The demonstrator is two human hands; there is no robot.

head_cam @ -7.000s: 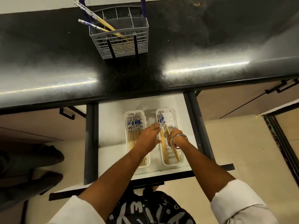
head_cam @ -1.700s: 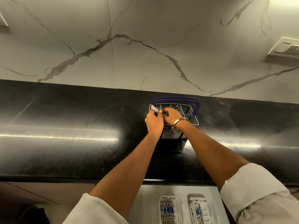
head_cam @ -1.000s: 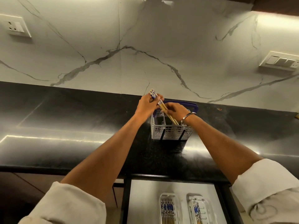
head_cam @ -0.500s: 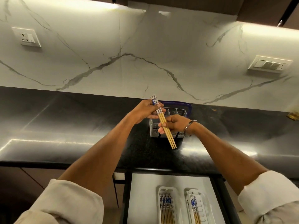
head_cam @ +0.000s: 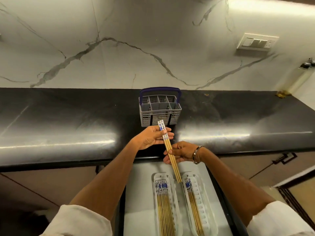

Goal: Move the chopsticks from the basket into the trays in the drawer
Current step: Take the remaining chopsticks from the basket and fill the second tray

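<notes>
Chopsticks (head_cam: pixel 168 147): a small bundle, held in both of my hands over the counter edge, clear of the basket and not yet in a tray. Left hand (head_cam: pixel 151 138) pinches the blue-patterned ends between thumb and fingers. Right hand (head_cam: pixel 181 153) closes round the bamboo shafts lower down, bracelet on that wrist. Tips point down and toward me, hanging just above the gap between the two trays.

Basket (head_cam: pixel 160 110) sits behind on the black counter (head_cam: pixel 68 120), upright, handle up. I see nothing left in its compartments, though the deep cells are hard to read.

Drawer (head_cam: pixel 141 193) is open below. Left tray (head_cam: pixel 156 201) looks close to full; right tray (head_cam: pixel 203 201) holds fewer, with bare slots on its right side.

My read: carry step, probably the last load. Next move: lower the bundle, turn it parallel to the tray, patterned ends away from me to match the rest, and lay it in the right tray. Risk: sticks fanning out on release.
</notes>
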